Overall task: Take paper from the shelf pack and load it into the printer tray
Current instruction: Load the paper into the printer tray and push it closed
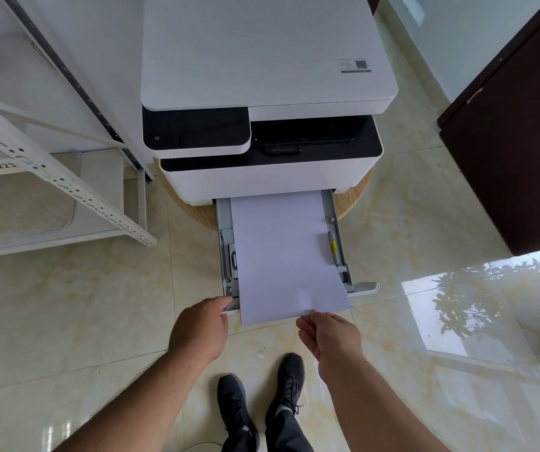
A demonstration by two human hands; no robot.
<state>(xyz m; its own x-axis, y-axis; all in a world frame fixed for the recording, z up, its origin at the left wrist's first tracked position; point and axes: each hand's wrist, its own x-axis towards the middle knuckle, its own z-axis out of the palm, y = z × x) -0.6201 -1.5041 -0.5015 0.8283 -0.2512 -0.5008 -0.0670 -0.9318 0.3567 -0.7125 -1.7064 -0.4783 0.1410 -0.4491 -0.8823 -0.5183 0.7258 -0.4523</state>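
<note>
A white and black printer (268,93) stands on a low round wooden stand. Its grey paper tray (337,230) is pulled out toward me. White paper (281,252) lies in the tray, its near edge sticking out past the tray's front. My right hand (330,334) pinches the paper's near edge. My left hand (201,327) grips the tray's front left corner. The paper pack on the shelf is out of sight.
A white metal shelf rack (50,177) stands at the left, with a beige mat on its lowest level. A dark wooden cabinet (516,141) is at the right. The floor is glossy marble tile. My two black shoes (262,402) are below the tray.
</note>
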